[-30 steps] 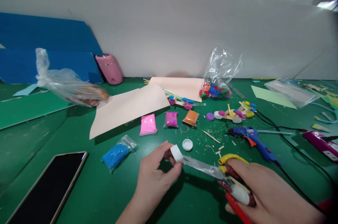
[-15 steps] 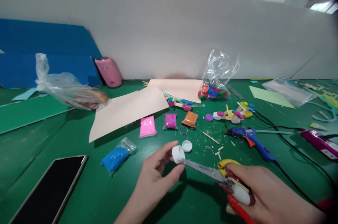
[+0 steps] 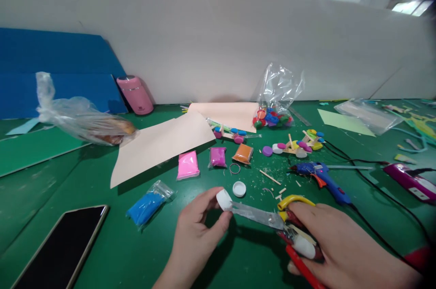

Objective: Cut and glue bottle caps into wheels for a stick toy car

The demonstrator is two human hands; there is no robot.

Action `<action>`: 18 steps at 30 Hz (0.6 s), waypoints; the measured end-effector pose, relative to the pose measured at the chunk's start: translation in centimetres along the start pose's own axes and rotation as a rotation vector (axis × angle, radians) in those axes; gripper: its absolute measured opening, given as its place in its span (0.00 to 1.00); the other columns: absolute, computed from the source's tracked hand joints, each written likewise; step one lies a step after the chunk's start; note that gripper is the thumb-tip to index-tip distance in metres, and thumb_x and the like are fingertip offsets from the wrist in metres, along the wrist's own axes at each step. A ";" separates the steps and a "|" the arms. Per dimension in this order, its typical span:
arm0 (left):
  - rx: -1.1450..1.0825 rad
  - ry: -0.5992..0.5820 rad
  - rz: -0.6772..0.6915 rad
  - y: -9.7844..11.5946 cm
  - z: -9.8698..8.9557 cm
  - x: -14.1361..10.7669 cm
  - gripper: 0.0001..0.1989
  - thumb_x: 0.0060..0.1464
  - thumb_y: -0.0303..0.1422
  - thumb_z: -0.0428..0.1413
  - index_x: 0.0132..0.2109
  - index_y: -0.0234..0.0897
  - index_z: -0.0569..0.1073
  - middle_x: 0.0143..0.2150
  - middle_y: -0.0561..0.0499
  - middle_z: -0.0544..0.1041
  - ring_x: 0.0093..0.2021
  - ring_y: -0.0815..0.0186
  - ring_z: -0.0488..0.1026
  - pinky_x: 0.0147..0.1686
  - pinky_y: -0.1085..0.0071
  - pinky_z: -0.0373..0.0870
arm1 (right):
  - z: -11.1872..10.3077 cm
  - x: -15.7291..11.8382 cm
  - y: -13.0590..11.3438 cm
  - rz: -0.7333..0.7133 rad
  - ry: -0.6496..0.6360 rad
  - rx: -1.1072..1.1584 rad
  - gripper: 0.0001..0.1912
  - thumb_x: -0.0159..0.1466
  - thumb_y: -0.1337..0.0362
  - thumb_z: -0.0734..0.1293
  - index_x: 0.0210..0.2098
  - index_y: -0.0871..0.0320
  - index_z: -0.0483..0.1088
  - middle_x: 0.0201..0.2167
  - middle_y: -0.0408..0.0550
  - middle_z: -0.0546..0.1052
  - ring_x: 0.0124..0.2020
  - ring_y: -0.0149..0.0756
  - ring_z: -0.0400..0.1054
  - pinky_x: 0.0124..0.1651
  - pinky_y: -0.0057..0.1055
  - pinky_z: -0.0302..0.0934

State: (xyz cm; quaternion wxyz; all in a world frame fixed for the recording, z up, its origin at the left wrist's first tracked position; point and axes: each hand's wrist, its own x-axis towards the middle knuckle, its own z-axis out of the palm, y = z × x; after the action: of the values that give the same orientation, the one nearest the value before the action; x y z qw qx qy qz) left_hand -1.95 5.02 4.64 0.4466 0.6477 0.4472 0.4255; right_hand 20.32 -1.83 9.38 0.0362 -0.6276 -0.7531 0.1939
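Between thumb and fingers, my left hand (image 3: 200, 230) pinches a white bottle cap (image 3: 224, 200), tilted toward the right. My right hand (image 3: 340, 239) grips scissors (image 3: 259, 214) with yellow and red handles; their blades reach left and meet the cap's rim. Fingers hide part of the handles. A second white cap (image 3: 239, 188) lies on the table just behind the held one. Beyond it is a thin ring-shaped strip (image 3: 235, 168). Small wooden sticks (image 3: 270, 177) and shavings lie past the scissors.
A blue glue gun (image 3: 320, 175) with its cord lies at right, near stick-and-cap models (image 3: 299, 146). Packets of blue (image 3: 146, 207), pink (image 3: 188, 165), magenta (image 3: 217, 157) and orange (image 3: 243, 153) clay lie ahead. A phone (image 3: 61, 248) is at left; a bag of coloured caps (image 3: 272, 116) stands behind.
The held cap has tipped and shifted slightly left, with the scissor blades following it. My left hand has turned a little. The second cap shows apart from the held one.
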 end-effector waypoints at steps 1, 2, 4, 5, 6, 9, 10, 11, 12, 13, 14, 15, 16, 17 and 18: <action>0.031 0.012 0.018 -0.1 0.0 0.0 0.12 0.42 0.26 0.56 0.38 0.38 0.73 0.33 0.52 0.77 0.31 0.65 0.74 0.33 0.72 0.70 | -0.1 0.0 0.0 -0.001 0.002 -0.004 0.12 0.51 0.53 0.65 0.27 0.53 0.61 0.25 0.40 0.69 0.22 0.34 0.60 0.24 0.29 0.50; 0.063 0.025 0.036 -0.2 0.0 0.0 0.12 0.42 0.26 0.56 0.38 0.39 0.73 0.34 0.52 0.77 0.31 0.65 0.74 0.33 0.71 0.70 | -0.1 0.0 0.0 -0.001 -0.001 -0.007 0.12 0.51 0.53 0.65 0.27 0.53 0.61 0.25 0.41 0.69 0.22 0.34 0.60 0.24 0.29 0.50; 0.128 0.056 0.071 -0.4 0.1 0.0 0.13 0.41 0.26 0.56 0.38 0.40 0.73 0.33 0.52 0.77 0.30 0.64 0.74 0.32 0.70 0.70 | -0.2 0.0 0.0 0.008 -0.014 -0.015 0.12 0.51 0.53 0.65 0.27 0.53 0.61 0.25 0.40 0.69 0.22 0.34 0.60 0.24 0.29 0.50; 0.159 0.075 0.086 -0.5 0.2 0.0 0.13 0.40 0.26 0.56 0.38 0.40 0.73 0.32 0.52 0.77 0.30 0.64 0.74 0.33 0.69 0.70 | -0.2 0.0 0.1 0.014 -0.024 -0.018 0.12 0.51 0.53 0.65 0.27 0.52 0.60 0.25 0.40 0.69 0.23 0.34 0.60 0.24 0.29 0.50; 0.187 0.095 0.102 -0.6 0.3 0.0 0.14 0.40 0.26 0.56 0.38 0.40 0.73 0.32 0.53 0.77 0.30 0.64 0.74 0.35 0.68 0.69 | -0.3 -0.1 0.1 0.018 -0.036 -0.019 0.12 0.51 0.53 0.65 0.27 0.52 0.60 0.25 0.40 0.69 0.23 0.35 0.60 0.24 0.29 0.50; 0.249 0.128 0.156 -0.6 0.4 -0.1 0.15 0.39 0.25 0.56 0.38 0.41 0.73 0.27 0.55 0.77 0.29 0.64 0.74 0.44 0.64 0.66 | -0.4 -0.1 0.1 0.028 -0.058 -0.021 0.13 0.51 0.52 0.65 0.28 0.52 0.60 0.26 0.39 0.69 0.23 0.35 0.61 0.25 0.29 0.50; 0.266 0.132 0.167 -0.5 0.4 -0.1 0.15 0.39 0.25 0.56 0.38 0.41 0.73 0.26 0.56 0.76 0.29 0.64 0.74 0.46 0.63 0.65 | -0.5 -0.1 0.1 0.031 -0.061 -0.022 0.13 0.51 0.52 0.65 0.28 0.52 0.60 0.26 0.39 0.69 0.24 0.35 0.61 0.25 0.29 0.50; 0.283 0.136 0.173 -0.3 0.4 -0.2 0.14 0.39 0.25 0.55 0.37 0.41 0.73 0.25 0.56 0.75 0.29 0.64 0.74 0.47 0.63 0.64 | -0.6 -0.1 0.0 0.033 -0.063 -0.023 0.13 0.50 0.51 0.65 0.28 0.51 0.60 0.26 0.39 0.69 0.24 0.35 0.61 0.25 0.29 0.50; 0.303 0.140 0.175 -0.2 0.4 -0.2 0.14 0.39 0.24 0.55 0.37 0.41 0.73 0.24 0.56 0.75 0.28 0.64 0.74 0.48 0.63 0.63 | -0.7 -0.1 0.0 0.035 -0.064 -0.025 0.13 0.50 0.51 0.65 0.28 0.51 0.61 0.26 0.39 0.69 0.24 0.36 0.61 0.25 0.29 0.50; 0.328 0.145 0.179 -0.1 0.4 -0.2 0.13 0.39 0.24 0.54 0.36 0.41 0.73 0.24 0.56 0.74 0.28 0.64 0.73 0.48 0.63 0.63 | -0.8 0.0 -0.1 0.036 -0.061 -0.028 0.13 0.50 0.51 0.65 0.28 0.51 0.61 0.26 0.39 0.70 0.24 0.36 0.61 0.26 0.30 0.50; 0.359 0.150 0.184 0.0 0.4 -0.2 0.13 0.40 0.24 0.54 0.36 0.41 0.72 0.24 0.56 0.74 0.28 0.64 0.73 0.48 0.63 0.63 | -0.8 0.0 -0.2 0.034 -0.061 -0.030 0.13 0.51 0.51 0.65 0.28 0.51 0.61 0.27 0.40 0.70 0.24 0.36 0.61 0.26 0.30 0.50; 0.396 0.153 0.196 0.1 0.4 -0.2 0.13 0.40 0.25 0.54 0.36 0.41 0.72 0.24 0.56 0.74 0.28 0.64 0.73 0.48 0.63 0.63 | -0.9 0.0 -0.3 0.032 -0.063 -0.031 0.13 0.51 0.51 0.65 0.28 0.51 0.61 0.27 0.40 0.70 0.24 0.36 0.61 0.26 0.30 0.50; 0.435 0.152 0.213 0.1 0.4 -0.1 0.12 0.41 0.25 0.53 0.37 0.40 0.71 0.24 0.56 0.73 0.28 0.64 0.73 0.48 0.63 0.63 | -0.9 0.0 -0.3 0.033 -0.064 -0.032 0.13 0.51 0.51 0.65 0.28 0.51 0.61 0.27 0.40 0.70 0.25 0.36 0.61 0.26 0.30 0.50; 0.473 0.150 0.232 0.1 0.4 -0.1 0.12 0.41 0.25 0.53 0.37 0.40 0.70 0.24 0.56 0.73 0.29 0.64 0.73 0.48 0.63 0.64 | -0.9 0.0 -0.3 0.035 -0.066 -0.032 0.13 0.51 0.51 0.65 0.28 0.51 0.61 0.27 0.40 0.70 0.25 0.36 0.61 0.26 0.30 0.50; 0.505 0.147 0.248 0.1 0.4 -0.1 0.12 0.42 0.26 0.52 0.38 0.39 0.70 0.24 0.56 0.73 0.29 0.64 0.73 0.48 0.63 0.64 | -0.9 0.0 -0.4 0.037 -0.070 -0.029 0.13 0.51 0.51 0.65 0.28 0.51 0.61 0.27 0.40 0.70 0.25 0.36 0.61 0.26 0.30 0.51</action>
State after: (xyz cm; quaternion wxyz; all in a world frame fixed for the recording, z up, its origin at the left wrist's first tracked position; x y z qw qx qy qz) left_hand -1.63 4.81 4.58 0.1821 0.7556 0.4876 0.3975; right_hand 20.25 -1.66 10.38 -0.0028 -0.6349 -0.7448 0.2056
